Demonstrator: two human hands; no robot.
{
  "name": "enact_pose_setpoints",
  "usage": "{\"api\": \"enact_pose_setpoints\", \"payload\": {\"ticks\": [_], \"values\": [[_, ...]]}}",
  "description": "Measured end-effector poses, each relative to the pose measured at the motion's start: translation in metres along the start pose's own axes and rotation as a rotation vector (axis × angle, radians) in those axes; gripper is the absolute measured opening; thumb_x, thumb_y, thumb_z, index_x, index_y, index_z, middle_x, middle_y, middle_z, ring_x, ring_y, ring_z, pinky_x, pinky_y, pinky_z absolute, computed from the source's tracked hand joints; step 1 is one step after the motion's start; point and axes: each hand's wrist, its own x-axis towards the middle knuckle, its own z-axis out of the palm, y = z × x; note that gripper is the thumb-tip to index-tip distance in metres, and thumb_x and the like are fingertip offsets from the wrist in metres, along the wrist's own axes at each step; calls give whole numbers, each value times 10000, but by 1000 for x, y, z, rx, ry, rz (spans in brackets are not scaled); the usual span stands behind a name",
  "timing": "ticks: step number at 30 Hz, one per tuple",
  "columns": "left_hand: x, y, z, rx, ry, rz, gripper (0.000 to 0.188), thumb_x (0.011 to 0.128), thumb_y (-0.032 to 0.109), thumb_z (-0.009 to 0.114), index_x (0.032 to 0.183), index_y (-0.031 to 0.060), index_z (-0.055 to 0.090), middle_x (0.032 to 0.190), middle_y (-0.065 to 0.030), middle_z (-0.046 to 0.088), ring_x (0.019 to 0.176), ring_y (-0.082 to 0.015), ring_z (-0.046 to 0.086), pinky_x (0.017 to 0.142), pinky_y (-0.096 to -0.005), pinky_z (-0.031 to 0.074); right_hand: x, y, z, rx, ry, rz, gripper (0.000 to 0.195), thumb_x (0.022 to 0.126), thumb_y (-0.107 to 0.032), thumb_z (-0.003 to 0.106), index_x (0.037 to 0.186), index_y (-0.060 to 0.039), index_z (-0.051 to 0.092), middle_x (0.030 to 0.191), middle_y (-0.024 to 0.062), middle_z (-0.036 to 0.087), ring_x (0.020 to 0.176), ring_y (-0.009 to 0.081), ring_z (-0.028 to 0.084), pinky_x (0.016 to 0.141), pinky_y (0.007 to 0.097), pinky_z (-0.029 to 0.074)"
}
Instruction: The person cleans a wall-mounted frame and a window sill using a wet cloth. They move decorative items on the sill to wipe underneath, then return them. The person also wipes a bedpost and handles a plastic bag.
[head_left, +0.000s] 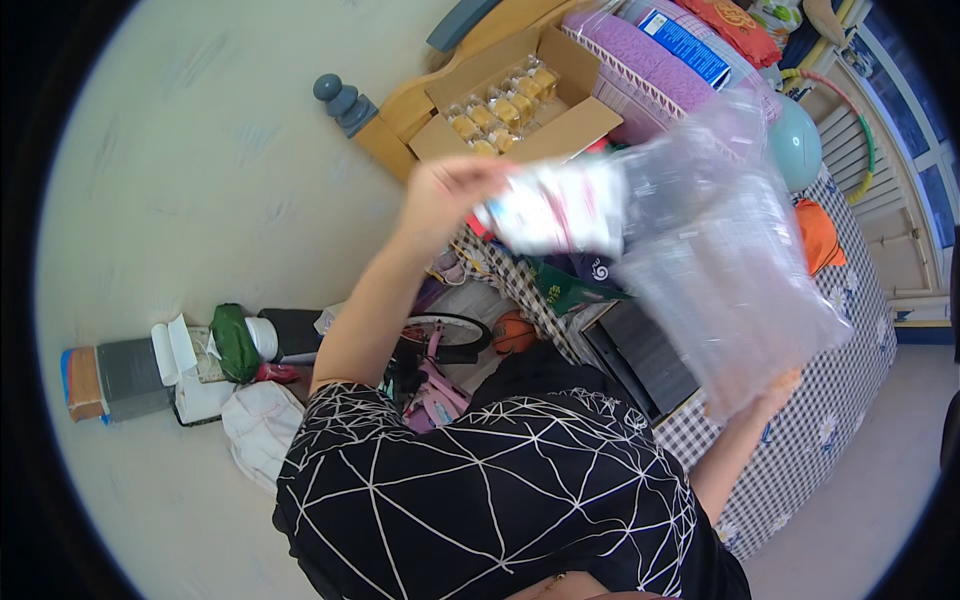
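Observation:
My left hand (457, 184) grips the edge of a white printed plastic packet (562, 210), which is blurred by motion. Large crumpled clear plastic bags (739, 292) spread from beside that packet to the right; whether they are joined to it I cannot tell. The lower end of the clear plastic is in my right hand (776, 394), its fingers partly hidden behind the film. Just beyond my left hand stands an uncovered cardboard box (577, 131) holding several small golden cakes (506, 112) in clear wrappers.
A bed with a checkered cover (832, 390) carries purple bedding (637, 60), a light-blue ball (795, 142) and an orange drawstring bag (817, 236). A dark flat-topped object (645, 352) is beside my body. Below are a basketball (514, 332) and a pink bicycle (439, 390).

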Motion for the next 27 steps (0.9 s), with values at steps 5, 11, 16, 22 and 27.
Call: {"api": "enact_pose_setpoints", "payload": {"ticks": [5, 11, 16, 22, 27], "values": [[126, -43, -70, -15, 244, -18, 253, 884, 80, 656, 1118, -18, 651, 1014, -72, 684, 853, -118, 645, 729, -238, 519, 20, -33, -61, -14, 13, -31, 460, 988, -355, 426, 1289, -11, 479, 1153, 122, 602, 1005, 222, 614, 865, 345, 519], [257, -157, -99, -89, 267, -135, 233, 883, 67, 651, 1107, 5, 667, 1005, -74, 686, 854, -118, 648, 676, -245, 524, 0, -61, -141, -27, 171, -19, 437, 981, -324, 425, 1276, -9, 493, 1175, 136, 600, 1012, 232, 614, 856, 349, 522], [303, -201, -119, 870, 395, -143, 592, 802, 256, 729, 1284, -27, 531, 1247, -182, 595, 1124, -241, 580, 929, -347, 471, -39, -87, -226, 30, 296, 8, 420, 975, -299, 423, 1265, -7, 504, 1192, 148, 599, 1018, 240, 615, 848, 353, 524], [187, -68, 20, 346, 155, 200, 293, 948, 160, 579, 1219, 52, 600, 1173, -48, 625, 1039, -128, 593, 855, -259, 455, -54, -86, -293, 247, 431, -139, 437, 994, -407, 377, 1153, -51, 573, 1077, 128, 638, 960, 265, 620, 834, 444, 526], [80, -40, 221, 260, -284, 211, 188, 965, 129, 546, 1076, 15, 646, 1034, -57, 660, 939, -127, 613, 788, -244, 466, -71, -91, -371, 334, 574, -197, 378, 993, -358, 421, 1178, -57, 553, 1082, 110, 634, 968, 255, 624, 832, 408, 541]]}}
